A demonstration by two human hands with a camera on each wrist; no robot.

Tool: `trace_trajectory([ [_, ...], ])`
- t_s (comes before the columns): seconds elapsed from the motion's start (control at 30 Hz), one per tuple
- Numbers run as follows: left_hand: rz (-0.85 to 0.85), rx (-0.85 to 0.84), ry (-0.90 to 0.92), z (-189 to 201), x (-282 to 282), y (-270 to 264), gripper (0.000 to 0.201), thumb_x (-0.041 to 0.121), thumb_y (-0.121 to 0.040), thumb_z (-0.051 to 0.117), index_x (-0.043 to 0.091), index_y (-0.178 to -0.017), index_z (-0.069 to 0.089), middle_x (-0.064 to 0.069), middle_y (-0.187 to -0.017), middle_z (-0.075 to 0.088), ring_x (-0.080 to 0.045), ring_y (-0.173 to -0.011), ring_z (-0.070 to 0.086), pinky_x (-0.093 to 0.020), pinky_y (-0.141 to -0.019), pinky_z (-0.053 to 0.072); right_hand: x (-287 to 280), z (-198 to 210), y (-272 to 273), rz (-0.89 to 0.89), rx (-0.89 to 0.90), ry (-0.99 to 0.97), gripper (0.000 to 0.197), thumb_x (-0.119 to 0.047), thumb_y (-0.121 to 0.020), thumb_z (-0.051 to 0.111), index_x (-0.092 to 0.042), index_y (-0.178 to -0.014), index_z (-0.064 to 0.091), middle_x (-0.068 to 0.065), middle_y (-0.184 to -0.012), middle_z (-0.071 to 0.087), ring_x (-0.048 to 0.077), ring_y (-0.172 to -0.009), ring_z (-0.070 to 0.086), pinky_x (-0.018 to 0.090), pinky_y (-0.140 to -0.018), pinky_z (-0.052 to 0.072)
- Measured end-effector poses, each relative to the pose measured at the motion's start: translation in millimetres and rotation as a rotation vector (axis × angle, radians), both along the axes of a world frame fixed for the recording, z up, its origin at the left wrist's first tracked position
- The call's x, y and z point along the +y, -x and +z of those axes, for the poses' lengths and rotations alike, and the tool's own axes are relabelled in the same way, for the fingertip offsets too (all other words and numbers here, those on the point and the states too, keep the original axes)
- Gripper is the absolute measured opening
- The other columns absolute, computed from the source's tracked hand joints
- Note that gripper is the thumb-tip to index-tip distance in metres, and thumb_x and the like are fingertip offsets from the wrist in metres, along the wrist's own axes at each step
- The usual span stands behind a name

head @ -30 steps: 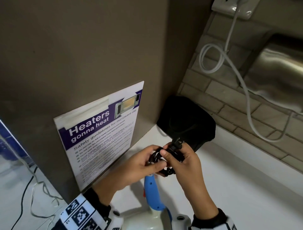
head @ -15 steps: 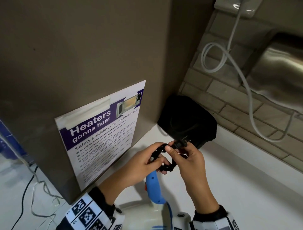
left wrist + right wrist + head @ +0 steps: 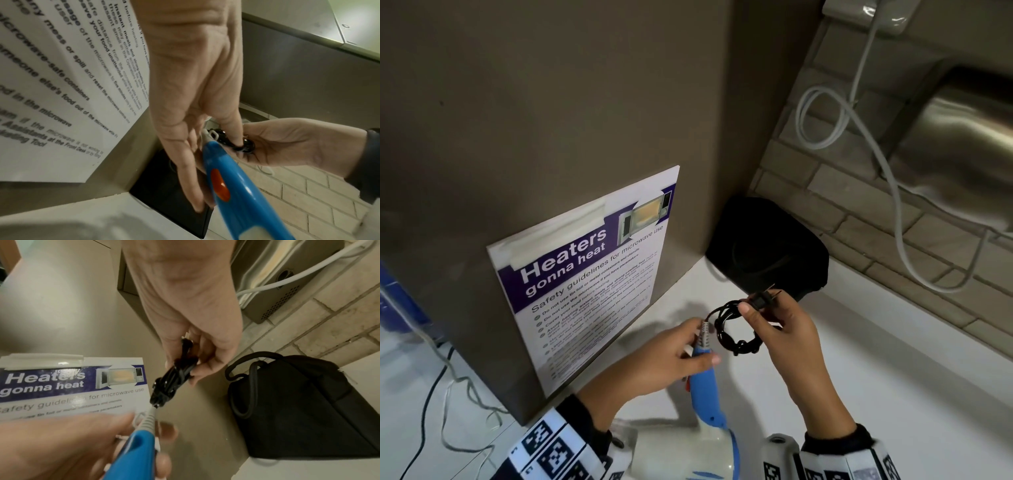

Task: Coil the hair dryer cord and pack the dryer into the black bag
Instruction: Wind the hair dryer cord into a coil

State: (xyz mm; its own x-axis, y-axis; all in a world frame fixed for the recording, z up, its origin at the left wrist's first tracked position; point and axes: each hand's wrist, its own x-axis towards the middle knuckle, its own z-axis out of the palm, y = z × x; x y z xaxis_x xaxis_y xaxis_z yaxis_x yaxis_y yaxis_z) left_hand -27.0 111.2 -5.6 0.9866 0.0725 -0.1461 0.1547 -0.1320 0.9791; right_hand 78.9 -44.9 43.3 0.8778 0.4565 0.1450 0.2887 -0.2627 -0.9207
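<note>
**Coil in the right fingers, bag straight ahead of them**

Now the hair dryer cord (image 3: 736, 329) sits gathered into a small black coil, its plug (image 3: 763, 300) sticking out at the top, and the right hand (image 3: 787, 335) has it pinched, thumb on the plug end and the other fingers (image 3: 207, 369) curled behind the loops. The coil hangs just off the butt of the dryer's blue handle (image 3: 703, 380), joined to it by the grey strain relief. The left hand (image 3: 671, 356) wraps that handle near its upper end, fingers (image 3: 185, 170) curled round it; the handle's long axis runs from the person's body outward and away, with the white dryer body (image 3: 688, 448) nearest the person and low in the head view.

The black bag (image 3: 767, 250) stands beyond both sets of fingers, in the corner where the brown panel meets the brick wall, resting on the white surface (image 3: 893, 394). It lies ahead of the coil, roughly along the line the handle already points, and the right fingers are the nearer pair. Its opening cannot be made out for certain; the right wrist view shows looped handles at its top.

Judging from this, the coiling looks close to finished, and the packing turns on carrying dryer and coil forward together. A slackened pinch would likely let the loops spring loose.

The microwave safety poster (image 3: 592, 274) hangs to the left of the left fingers.
</note>
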Motion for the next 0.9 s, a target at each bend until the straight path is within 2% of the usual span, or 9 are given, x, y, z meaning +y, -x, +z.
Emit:
trace_trajectory([
  [0.13,-0.106,0.185,0.048,-10.5,-6.2,1.1,0.03,0.019,-0.086,0.067,0.023,-0.112,0.052,-0.007,-0.117,0.062,-0.021,-0.1,0.069,-0.04,-0.082,0.059,-10.6,-5.6,-8.0,-0.037,0.045,0.027,0.008,-0.026,-0.084,0.069,-0.022,-0.091,0.066,-0.004,-0.085,0.071,0.015,-0.078,0.066,0.028,-0.068,0.053],
  [0.27,-0.073,0.214,0.082,-21.2,-23.5,-8.3,0.038,0.015,-0.087,0.065,0.018,-0.121,0.049,-0.01,-0.121,0.057,-0.024,-0.102,0.068,-0.043,-0.08,0.059,-21.6,-19.1,-20.0,-0.084,0.061,0.082,0.006,-0.025,-0.086,0.068,-0.023,-0.091,0.067,0.002,-0.085,0.071,0.023,-0.079,0.066,0.031,-0.067,0.053],
  [0.37,-0.049,0.241,0.078,-28.3,-37.3,-15.2,0.04,0.015,-0.087,0.065,0.015,-0.123,0.048,-0.009,-0.118,0.057,-0.024,-0.102,0.067,-0.044,-0.079,0.059,-32.5,-33.2,-30.7,-0.105,0.089,0.143,0.012,-0.027,-0.086,0.067,-0.019,-0.096,0.067,0.0,-0.088,0.071,0.019,-0.081,0.066,0.026,-0.069,0.051],
  [0.47,-0.037,0.277,0.084,-36.4,-51.6,-20.9,0.039,0.015,-0.089,0.063,0.014,-0.124,0.047,-0.003,-0.112,0.058,-0.023,-0.102,0.067,-0.04,-0.079,0.06,-41.8,-46.5,-37.1,-0.129,0.098,0.223,0.017,-0.03,-0.088,0.064,-0.016,-0.096,0.067,-0.002,-0.088,0.07,0.011,-0.082,0.064,0.02,-0.066,0.045],
  [0.6,-0.046,0.312,0.061,-44.3,-63.9,-26.2,0.044,0.01,-0.09,0.059,0.014,-0.13,0.042,-0.006,-0.12,0.057,-0.023,-0.108,0.063,-0.037,-0.085,0.058,-56.1,-67.2,-48.3,-0.157,0.185,0.26,0.016,-0.027,-0.085,0.067,-0.011,-0.085,0.069,0.007,-0.081,0.071,0.019,-0.074,0.064,0.026,-0.064,0.048],
  [0.67,-0.076,0.315,0.027,-46.1,-66.5,-27.4,0.046,0.009,-0.091,0.058,0.016,-0.133,0.041,-0.006,-0.12,0.056,-0.022,-0.109,0.062,-0.032,-0.086,0.057,-65.8,-80.3,-56.0,-0.173,0.245,0.268,0.013,-0.025,-0.081,0.073,-0.012,-0.082,0.071,0.008,-0.081,0.072,0.022,-0.078,0.067,0.033,-0.071,0.053],
  [0.73,-0.114,0.301,-0.038,-48.1,-68.5,-28.0,0.043,0.01,-0.09,0.057,0.017,-0.131,0.043,-0.006,-0.119,0.058,-0.022,-0.105,0.062,-0.031,-0.086,0.055,-74.9,-93.0,-63.0,-0.191,0.261,0.295,0.008,-0.022,-0.078,0.075,-0.015,-0.081,0.071,0.006,-0.082,0.073,0.024,-0.082,0.068,0.038,-0.078,0.054],
  [0.83,-0.211,0.274,-0.181,-49.5,-72.1,-28.6,0.033,0.019,-0.089,0.058,0.016,-0.12,0.05,-0.004,-0.11,0.06,-0.02,-0.097,0.06,-0.034,-0.087,0.05,-84.4,-106.0,-70.0,-0.217,0.244,0.344,0.006,-0.018,-0.078,0.075,-0.015,-0.08,0.071,0.003,-0.08,0.072,0.025,-0.082,0.068,0.031,-0.072,0.053],
  [0.9,-0.26,0.282,-0.225,-48.9,-75.4,-29.5,0.026,0.025,-0.089,0.058,0.012,-0.11,0.052,-0.009,-0.11,0.062,-0.025,-0.099,0.061,-0.036,-0.086,0.048,-90.5,-113.0,-74.8,-0.244,0.242,0.365,0.006,-0.017,-0.077,0.075,-0.015,-0.08,0.071,0.003,-0.08,0.071,0.025,-0.083,0.067,0.035,-0.075,0.055],
])
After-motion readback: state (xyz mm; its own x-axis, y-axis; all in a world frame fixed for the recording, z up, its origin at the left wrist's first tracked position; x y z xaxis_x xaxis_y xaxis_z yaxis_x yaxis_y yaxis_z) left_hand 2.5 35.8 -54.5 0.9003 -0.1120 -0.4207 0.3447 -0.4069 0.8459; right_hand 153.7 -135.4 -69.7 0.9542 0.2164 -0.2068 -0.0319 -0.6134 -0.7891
